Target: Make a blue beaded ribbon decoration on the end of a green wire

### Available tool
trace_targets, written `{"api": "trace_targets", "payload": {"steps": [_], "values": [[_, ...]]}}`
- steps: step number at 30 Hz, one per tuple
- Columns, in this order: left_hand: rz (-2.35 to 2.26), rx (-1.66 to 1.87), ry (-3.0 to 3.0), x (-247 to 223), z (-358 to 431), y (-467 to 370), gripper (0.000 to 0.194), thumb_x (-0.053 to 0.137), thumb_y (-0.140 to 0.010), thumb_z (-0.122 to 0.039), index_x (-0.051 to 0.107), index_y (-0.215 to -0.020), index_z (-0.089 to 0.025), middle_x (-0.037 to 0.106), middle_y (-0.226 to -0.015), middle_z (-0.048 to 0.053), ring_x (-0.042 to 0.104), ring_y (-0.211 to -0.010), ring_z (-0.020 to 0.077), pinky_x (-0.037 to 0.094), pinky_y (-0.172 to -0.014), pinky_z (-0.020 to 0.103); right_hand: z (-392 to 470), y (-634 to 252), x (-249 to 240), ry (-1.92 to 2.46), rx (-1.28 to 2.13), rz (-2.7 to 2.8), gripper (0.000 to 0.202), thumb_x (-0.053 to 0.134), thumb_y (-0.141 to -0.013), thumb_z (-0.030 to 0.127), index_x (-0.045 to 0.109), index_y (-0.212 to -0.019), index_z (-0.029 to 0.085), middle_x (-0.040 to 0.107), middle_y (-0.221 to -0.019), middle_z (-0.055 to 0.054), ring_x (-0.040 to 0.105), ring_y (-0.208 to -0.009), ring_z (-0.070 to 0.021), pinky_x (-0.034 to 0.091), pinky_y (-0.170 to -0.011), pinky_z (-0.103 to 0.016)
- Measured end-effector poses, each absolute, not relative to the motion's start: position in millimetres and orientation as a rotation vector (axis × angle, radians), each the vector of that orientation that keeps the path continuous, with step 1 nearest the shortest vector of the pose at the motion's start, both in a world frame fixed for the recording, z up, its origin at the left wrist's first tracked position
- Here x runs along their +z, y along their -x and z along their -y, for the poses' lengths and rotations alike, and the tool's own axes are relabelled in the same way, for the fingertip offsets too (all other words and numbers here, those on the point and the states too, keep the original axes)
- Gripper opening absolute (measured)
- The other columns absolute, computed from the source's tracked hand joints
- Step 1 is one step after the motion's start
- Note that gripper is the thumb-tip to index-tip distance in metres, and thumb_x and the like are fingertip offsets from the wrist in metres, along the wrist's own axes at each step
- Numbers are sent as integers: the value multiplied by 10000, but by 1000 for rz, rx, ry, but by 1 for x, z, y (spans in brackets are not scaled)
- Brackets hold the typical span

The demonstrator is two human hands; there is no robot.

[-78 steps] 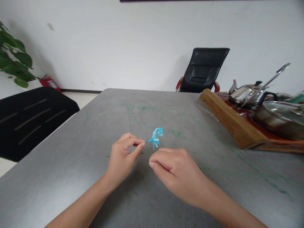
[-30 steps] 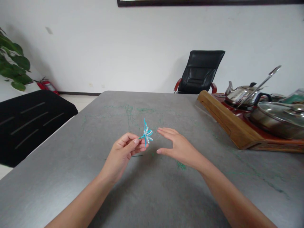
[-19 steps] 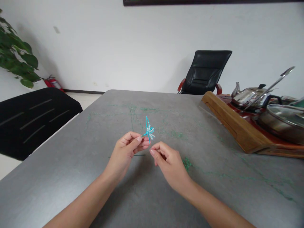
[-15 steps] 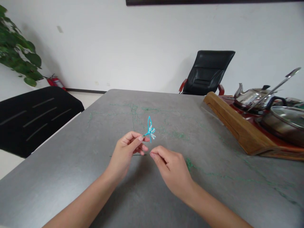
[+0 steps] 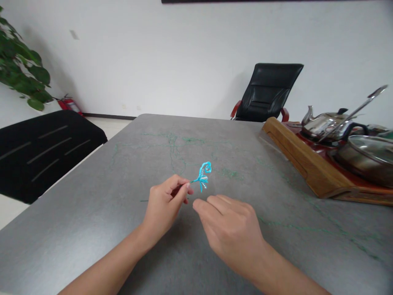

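My left hand (image 5: 167, 200) pinches the thin stem of a bright blue wire flower (image 5: 202, 179) trimmed with small clear or white beads. The flower points to the right, and one petal loops up into a curl. Behind that hand a thin dark green length (image 5: 144, 200) shows on its left side; I cannot tell if it belongs to the stem. My right hand (image 5: 231, 229) is closed just below and right of the flower, back of the hand upward. Its fingertips are pressed together, and whatever they hold is hidden.
Both hands are above a grey table (image 5: 76, 213) with green vein-like markings. On the right a wooden tea tray (image 5: 294, 164) carries a metal kettle (image 5: 327, 125) and a lidded pot (image 5: 368, 159). Black chairs (image 5: 268, 92) stand behind and at the left.
The flower has turned and moved slightly right and down, so its curled petal now shows. My right hand has rolled with its back more upward, and its fingers are more hidden.
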State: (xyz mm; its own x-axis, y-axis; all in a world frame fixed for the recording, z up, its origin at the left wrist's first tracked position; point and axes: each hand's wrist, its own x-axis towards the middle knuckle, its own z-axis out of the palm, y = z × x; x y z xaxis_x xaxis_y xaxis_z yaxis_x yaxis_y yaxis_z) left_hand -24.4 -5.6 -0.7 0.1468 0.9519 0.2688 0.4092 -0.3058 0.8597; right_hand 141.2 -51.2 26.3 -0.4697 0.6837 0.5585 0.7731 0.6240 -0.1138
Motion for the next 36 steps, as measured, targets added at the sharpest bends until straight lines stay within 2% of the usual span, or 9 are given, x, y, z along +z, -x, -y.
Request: {"api": "trace_targets", "payload": {"steps": [6, 11, 15, 18, 22, 25, 28, 36], "values": [[-1222, 1073, -2187, -3, 5, 25, 143, 571, -886, -180, 706, -843, -203, 622, -706, 2, 555, -634, 125, 410, -596, 227, 45, -156, 42, 1169, -336, 2203, 283, 461, -928, 123, 685, -771, 197, 584, -603, -6, 521, -585, -149, 318, -563, -309], [-1042, 975, -2364, -1, 5, 25, 184, 545, -885, -131, 708, -900, -213, 549, -791, 20, 539, -723, 140, 414, -628, 237, 36, -168, 45, 1247, -269, 2158, 245, 504, -925, 166, 710, -794, 189, 583, -592, -4, 536, -577, -147, 313, -563, -297], [-864, 873, -2412, 2, 6, 27, 229, 513, -905, -103, 705, -951, -218, 550, -833, 28, 539, -787, 147, 419, -687, 250, 26, -178, 47, 1333, 62, 2114, 183, 556, -912, 188, 716, -824, 205, 665, -708, 2, 600, -672, -137, 352, -620, -260], [-771, 840, -2409, 4, 5, 27, 225, 508, -927, -122, 709, -957, -218, 554, -835, 29, 534, -808, 149, 415, -718, 261, 17, -186, 47, 1356, 319, 2049, 138, 599, -881, 198, 718, -813, 215, 684, -748, 18, 596, -692, -123, 359, -630, -241], [-709, 881, -2356, 6, 3, 27, 181, 554, -920, -148, 722, -921, -216, 584, -832, 25, 536, -812, 148, 414, -732, 268, 4, -194, 39, 1417, 625, 1947, 145, 635, -847, 295, 721, -765, 213, 490, -539, 57, 437, -520, -92, 272, -515, -235], [-701, 932, -2275, 8, 3, 28, 151, 593, -902, -152, 729, -900, -219, 609, -814, 17, 550, -812, 144, 421, -739, 267, -5, -196, 28, 1362, 868, 1855, 176, 643, -816, 328, 700, -729, 186, 366, -512, 73, 334, -490, -81, 231, -493, -232], [-757, 971, -2184, 9, 3, 30, 128, 621, -887, -168, 734, -866, -221, 621, -800, 10, 565, -815, 144, 428, -742, 268, -13, -194, 16, 1315, 1065, 1747, 187, 655, -774, 339, 674, -700, 168, 327, -504, 83, 282, -484, -77, 214, -492, -232], [-993, 1182, -1983, 5, -1, 32, 94, 662, -856, -209, 749, -828, -230, 651, -784, 4, 590, -781, 148, 432, -733, 282, -20, -178, -9, 1198, 1428, 1488, 207, 695, -646, 346, 598, -614, 165, 515, -574, 38, 398, -548, -93, 290, -572, -240]]}}
